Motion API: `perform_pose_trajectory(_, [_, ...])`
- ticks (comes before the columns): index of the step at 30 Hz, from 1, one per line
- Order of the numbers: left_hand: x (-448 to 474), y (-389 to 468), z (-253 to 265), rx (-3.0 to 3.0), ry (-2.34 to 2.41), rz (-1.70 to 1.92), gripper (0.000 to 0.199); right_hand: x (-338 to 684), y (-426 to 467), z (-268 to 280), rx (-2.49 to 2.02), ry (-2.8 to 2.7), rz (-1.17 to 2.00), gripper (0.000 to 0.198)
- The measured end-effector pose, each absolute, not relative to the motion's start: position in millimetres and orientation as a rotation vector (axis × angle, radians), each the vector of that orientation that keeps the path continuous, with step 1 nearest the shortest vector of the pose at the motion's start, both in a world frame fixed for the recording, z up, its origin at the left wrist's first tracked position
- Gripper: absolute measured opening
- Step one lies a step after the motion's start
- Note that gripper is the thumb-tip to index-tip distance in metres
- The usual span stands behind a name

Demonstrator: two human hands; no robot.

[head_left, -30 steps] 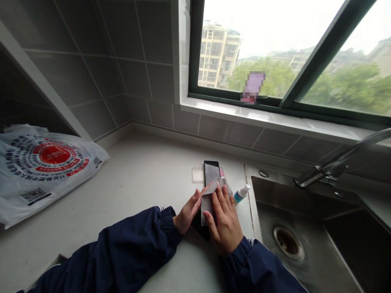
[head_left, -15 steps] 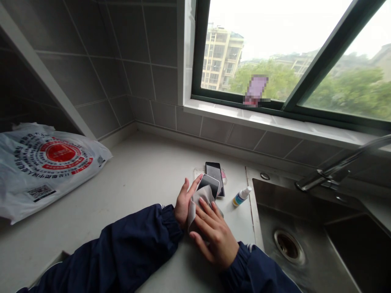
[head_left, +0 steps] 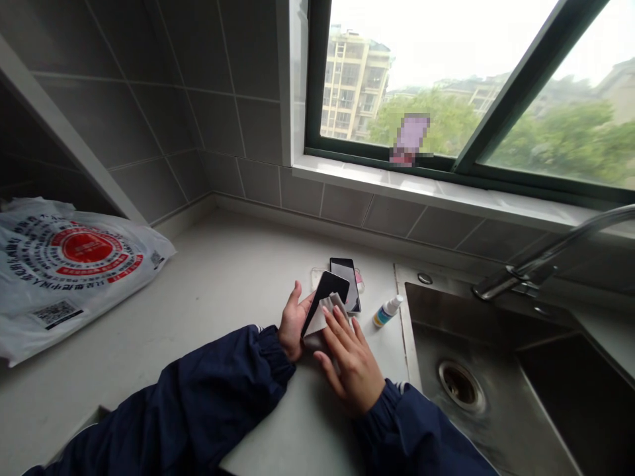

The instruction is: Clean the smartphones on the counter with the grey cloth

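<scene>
My left hand holds a smartphone from beneath, its dark screen tilted up and the thumb raised clear of the edge. A thin grey wiping cloth with a zigzag edge lies bunched over the lower part of that screen. Pressing the cloth onto the glass is my right hand, its fingers nearly straight. Just behind, a second phone rests face up on the counter, partly over a clear phone case. A small white-capped spray bottle stands to the right.
The white counter runs along a tiled wall under a window. At the left lies a printed plastic bag. To the right is a steel sink with a chrome faucet reaching over it.
The right hand and cloth have shifted on the phone, and more of its dark screen shows now. The whole view has moved slightly.
</scene>
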State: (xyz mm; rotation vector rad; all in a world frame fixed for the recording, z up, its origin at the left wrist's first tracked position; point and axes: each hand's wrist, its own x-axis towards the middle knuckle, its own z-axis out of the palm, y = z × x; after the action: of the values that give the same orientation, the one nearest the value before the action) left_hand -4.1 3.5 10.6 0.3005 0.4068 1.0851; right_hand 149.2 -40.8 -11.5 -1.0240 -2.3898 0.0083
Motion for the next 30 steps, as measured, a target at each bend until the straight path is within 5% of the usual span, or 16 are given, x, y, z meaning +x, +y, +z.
perform_pose_trajectory(8, [4, -4, -4, 0.548, 0.301, 0.975, 0.071, 153, -36, -25, -1.275, -2.137, -0.088, 0.075])
perform_pose_trajectory(19, [5, -11, -2, 0.855, 0.398, 1.062, 0.066, 158, -32, -28, -1.24, -2.085, -0.071, 0.077])
perform_pose_trajectory(30, [5, -6, -1, 0.426, 0.291, 1.024, 0.072, 152, -38, -18, -1.072, -2.354, -0.006, 0.064])
